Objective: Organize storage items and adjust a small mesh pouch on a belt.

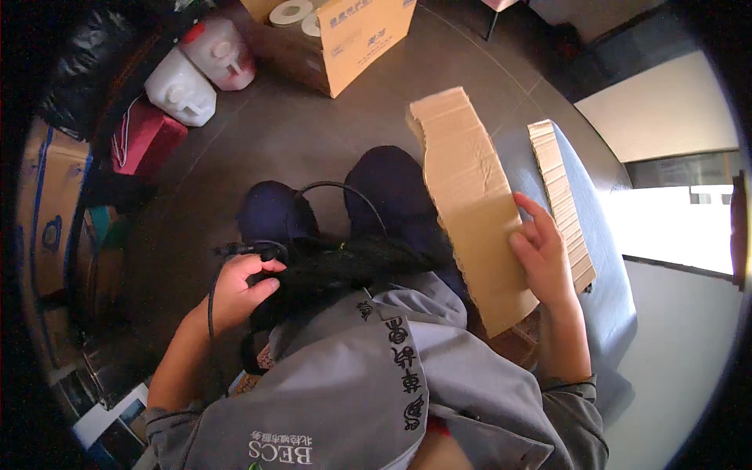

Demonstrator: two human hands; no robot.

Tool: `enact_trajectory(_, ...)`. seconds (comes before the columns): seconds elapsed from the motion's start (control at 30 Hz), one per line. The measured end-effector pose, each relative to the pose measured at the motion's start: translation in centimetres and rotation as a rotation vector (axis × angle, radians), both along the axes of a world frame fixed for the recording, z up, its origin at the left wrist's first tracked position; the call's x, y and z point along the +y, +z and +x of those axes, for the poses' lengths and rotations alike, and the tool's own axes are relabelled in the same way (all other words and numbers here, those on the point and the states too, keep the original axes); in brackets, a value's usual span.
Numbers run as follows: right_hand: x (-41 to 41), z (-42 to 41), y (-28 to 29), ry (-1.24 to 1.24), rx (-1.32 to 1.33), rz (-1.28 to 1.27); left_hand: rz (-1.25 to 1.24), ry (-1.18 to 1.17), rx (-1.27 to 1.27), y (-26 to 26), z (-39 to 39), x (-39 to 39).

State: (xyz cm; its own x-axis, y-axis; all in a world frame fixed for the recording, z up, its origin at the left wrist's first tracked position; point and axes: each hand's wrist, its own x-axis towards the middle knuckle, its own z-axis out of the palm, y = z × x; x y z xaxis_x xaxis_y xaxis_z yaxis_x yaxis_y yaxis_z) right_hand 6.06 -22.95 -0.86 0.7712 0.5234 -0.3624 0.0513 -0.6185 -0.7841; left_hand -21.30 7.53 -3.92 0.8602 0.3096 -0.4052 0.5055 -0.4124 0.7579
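My right hand (pixel 540 252) pinches the right edge of a torn piece of corrugated cardboard (pixel 476 200), held slanting above my right thigh. Beyond that hand, a narrower corrugated strip (pixel 561 200) lies on a blue padded surface (pixel 608 252). At the left of my lap is my left hand (pixel 247 291), thumb and fingers apart, beside a black cable (pixel 346 187) with a dark connector. Whether its fingers touch the cable or the black item (pixel 352 261) across my lap cannot be told.
An open cardboard box (pixel 367 50) with white rolls stands ahead on the tiled floor. White plastic jugs (pixel 181 88) and a red box (pixel 150 138) are at the upper left. Cartons (pixel 56 217) line the left side. A chair or table leg (pixel 490 24) shows at the top.
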Motion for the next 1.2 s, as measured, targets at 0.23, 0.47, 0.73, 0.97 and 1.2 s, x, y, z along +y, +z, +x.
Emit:
enact_trajectory(0.23, 3.9, 1.1, -0.8, -0.292, 0.430, 1.027, 0.069, -0.010, -0.047, -0.7, -0.5, 0.5)
enact_trajectory(0.47, 6.2, -1.2, -2.5, -0.270, 0.654, 0.972, -0.216, -0.018, 0.087, 0.2, 0.2, 2.2)
enact_trajectory(0.73, 12.2, -5.1, -4.0, -0.077, 0.534, 0.695, -0.347, -0.043, -0.029, -1.7, -1.2, 3.4)
enact_trajectory(0.97, 14.4, -5.1, -5.6, -0.015, 0.522, 0.637, -0.271, -0.041, -0.125, -2.1, -1.7, 4.4)
enact_trajectory(1.2, 12.5, -3.0, -6.1, 0.007, 0.539, 0.594, -0.098, -0.162, -0.299, -3.8, -2.1, 3.5)
